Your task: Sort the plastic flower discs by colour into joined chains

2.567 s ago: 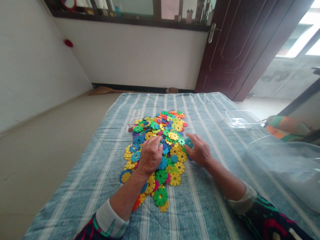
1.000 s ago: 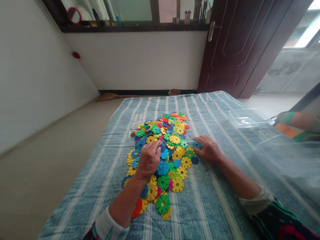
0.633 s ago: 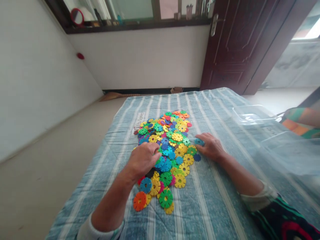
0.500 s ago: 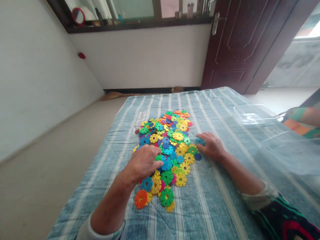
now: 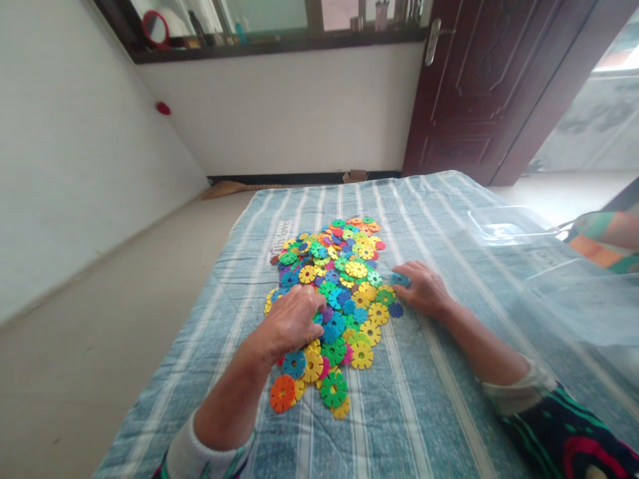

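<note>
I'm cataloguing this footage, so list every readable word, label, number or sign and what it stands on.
"ith love", seemingly: sideways on a pale patch of the striped cloth, by the disc pile; blurred, so not certain.
Faint marks on the cloth, between the clear containers: unreadable.
No other text can be made out.

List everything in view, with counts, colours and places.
Notched discs: too many overlapping to count, many colours, centre
Blue disc: one, blue, right of the others
Striped cloth: one, blue-grey and white, under the discs
Containers: two, clear, right side
Patterned fabric: one, orange and green, right edge
Walls: at least two, whitish, left and back
Door: one, dark red-brown, back right
Mirror: one, red-rimmed, back left
Round object: one, red, left wall
Broom-like thing: one, brown, by back wall
Sleeves: two, dark with pale cuffs, near edge
Left hand: one, bare, over the discs
Right hand: one, bare, holding the blue disc
</note>
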### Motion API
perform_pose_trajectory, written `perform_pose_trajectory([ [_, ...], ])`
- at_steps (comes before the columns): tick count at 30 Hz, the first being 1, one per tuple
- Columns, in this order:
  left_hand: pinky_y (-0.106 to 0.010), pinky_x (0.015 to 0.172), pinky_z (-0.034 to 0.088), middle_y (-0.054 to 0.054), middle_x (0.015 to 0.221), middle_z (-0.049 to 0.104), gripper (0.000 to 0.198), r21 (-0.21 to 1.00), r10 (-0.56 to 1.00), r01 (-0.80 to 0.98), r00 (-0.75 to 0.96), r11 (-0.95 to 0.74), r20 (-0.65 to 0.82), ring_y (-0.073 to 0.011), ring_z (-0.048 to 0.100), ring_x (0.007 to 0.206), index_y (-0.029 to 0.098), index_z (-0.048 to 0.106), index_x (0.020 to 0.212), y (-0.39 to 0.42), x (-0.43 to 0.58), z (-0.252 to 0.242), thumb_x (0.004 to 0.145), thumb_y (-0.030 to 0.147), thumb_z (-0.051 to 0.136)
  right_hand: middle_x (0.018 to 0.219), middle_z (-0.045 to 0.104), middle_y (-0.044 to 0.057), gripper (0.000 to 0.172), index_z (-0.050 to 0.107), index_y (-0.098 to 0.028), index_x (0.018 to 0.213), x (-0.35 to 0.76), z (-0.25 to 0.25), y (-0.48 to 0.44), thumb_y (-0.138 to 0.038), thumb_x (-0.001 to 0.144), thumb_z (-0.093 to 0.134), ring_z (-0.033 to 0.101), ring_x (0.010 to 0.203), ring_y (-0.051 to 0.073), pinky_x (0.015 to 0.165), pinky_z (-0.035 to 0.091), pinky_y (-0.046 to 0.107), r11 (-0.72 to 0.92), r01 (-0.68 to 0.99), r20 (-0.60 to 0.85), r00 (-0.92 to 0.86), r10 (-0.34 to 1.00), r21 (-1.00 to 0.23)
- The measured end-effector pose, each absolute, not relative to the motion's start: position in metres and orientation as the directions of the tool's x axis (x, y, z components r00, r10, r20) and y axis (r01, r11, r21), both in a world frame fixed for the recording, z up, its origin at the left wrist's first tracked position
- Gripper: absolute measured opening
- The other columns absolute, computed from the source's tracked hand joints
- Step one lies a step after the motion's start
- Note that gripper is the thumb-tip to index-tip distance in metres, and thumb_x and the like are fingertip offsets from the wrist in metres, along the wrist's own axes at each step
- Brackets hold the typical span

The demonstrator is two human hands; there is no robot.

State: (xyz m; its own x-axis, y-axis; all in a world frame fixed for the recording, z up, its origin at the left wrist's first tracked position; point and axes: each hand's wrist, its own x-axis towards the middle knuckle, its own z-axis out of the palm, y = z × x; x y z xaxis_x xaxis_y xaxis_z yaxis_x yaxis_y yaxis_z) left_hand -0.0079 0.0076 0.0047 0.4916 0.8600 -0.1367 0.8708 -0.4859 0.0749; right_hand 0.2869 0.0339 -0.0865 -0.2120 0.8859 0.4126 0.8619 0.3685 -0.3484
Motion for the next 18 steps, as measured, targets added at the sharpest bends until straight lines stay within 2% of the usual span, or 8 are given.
perform_pose_trajectory([
  [9, -0.031, 0.081, 0.045, -0.005, 0.095, 0.063, 0.024, 0.103, 0.844, 0.877, 0.479, -0.469, -0.241, -0.0235, 0.058, 0.093, 0.022, 0.067, 0.084, 0.007, -0.009, 0.016, 0.062, 0.017, 0.061, 0.091, 0.067, 0.006, 0.023, 0.068, -0.021, 0.101, 0.287, -0.085, 0.034, -0.025, 0.079, 0.062, 0.058, 0.091, 0.022, 0.080, 0.045, 0.033, 0.370, 0.855, 0.402, -0.215, 0.890, -0.362],
  [14, -0.031, 0.080, 0.044, -0.005, 0.092, 0.063, 0.024, 0.125, 0.835, 0.874, 0.486, -0.470, -0.260, -0.0236, 0.058, 0.092, 0.022, 0.066, 0.082, 0.006, -0.008, 0.018, 0.060, 0.014, 0.060, 0.092, 0.067, 0.006, 0.022, 0.068, -0.020, 0.100, 0.288, -0.085, 0.034, -0.026, 0.080, 0.062, 0.058, 0.091, 0.022, 0.081, 0.045, 0.032, 0.368, 0.857, 0.396, -0.216, 0.892, -0.362],
  [18, -0.030, 0.076, 0.043, -0.005, 0.091, 0.063, 0.024, 0.097, 0.833, 0.883, 0.465, -0.458, -0.298, -0.0238, 0.059, 0.091, 0.022, 0.066, 0.085, 0.007, -0.006, 0.020, 0.062, 0.016, 0.061, 0.091, 0.067, 0.005, 0.021, 0.068, -0.021, 0.099, 0.287, -0.085, 0.034, -0.026, 0.079, 0.062, 0.058, 0.090, 0.022, 0.080, 0.044, 0.032, 0.368, 0.858, 0.404, -0.213, 0.890, -0.358],
])
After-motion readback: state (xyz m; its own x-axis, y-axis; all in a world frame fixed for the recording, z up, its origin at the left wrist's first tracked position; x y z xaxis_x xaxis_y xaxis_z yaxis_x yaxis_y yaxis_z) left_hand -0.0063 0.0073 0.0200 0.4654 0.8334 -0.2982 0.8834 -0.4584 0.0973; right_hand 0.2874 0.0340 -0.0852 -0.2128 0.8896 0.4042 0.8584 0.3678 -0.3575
